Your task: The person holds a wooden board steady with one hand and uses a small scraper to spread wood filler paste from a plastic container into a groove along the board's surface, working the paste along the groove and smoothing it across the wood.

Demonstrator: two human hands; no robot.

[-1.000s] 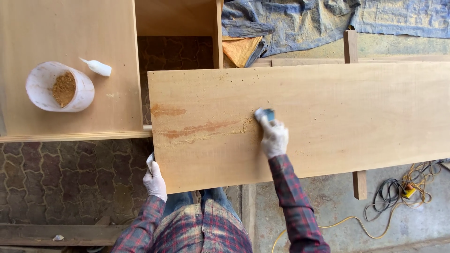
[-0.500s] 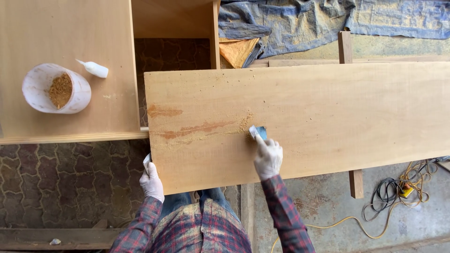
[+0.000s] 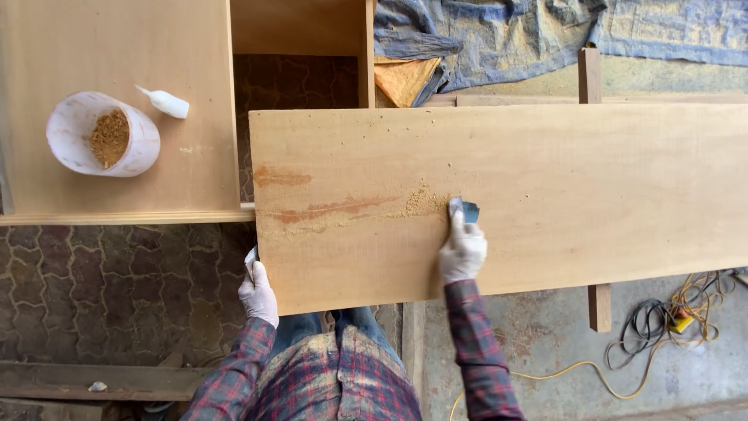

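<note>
Right hand [image 3: 462, 251], gloved white, pressed flat on a small blue-grey scraper [image 3: 464, 210] against the face of a long plywood panel [image 3: 545, 187], beside a reddish filler streak [image 3: 331, 209] dusted with sawdust. Left hand [image 3: 258, 292], also gloved, gripping the panel's near-left corner, fingers closed over the edge, with a small pale object partly hidden in the grasp (kind not clear).

Panel lying flat across wooden rails [image 3: 594, 187], near edge overhanging toward the body. Likely stiff yet thin, light for its span, apt to flex or slide on the rails; best held at opposite long edges, away from the fresh filler. Scraper small, rigid, easily pinched between fingertips.

Further left, on a second board [image 3: 117, 47], a white tub of sawdust [image 3: 104, 135] and a small white glue bottle [image 3: 166, 102], both well apart from the hands. Blue tarpaulin [image 3: 499, 39] bunched beyond the far edge. Coiled yellow and black cables [image 3: 670, 320] on the concrete floor to the right, a likely snag underfoot.
</note>
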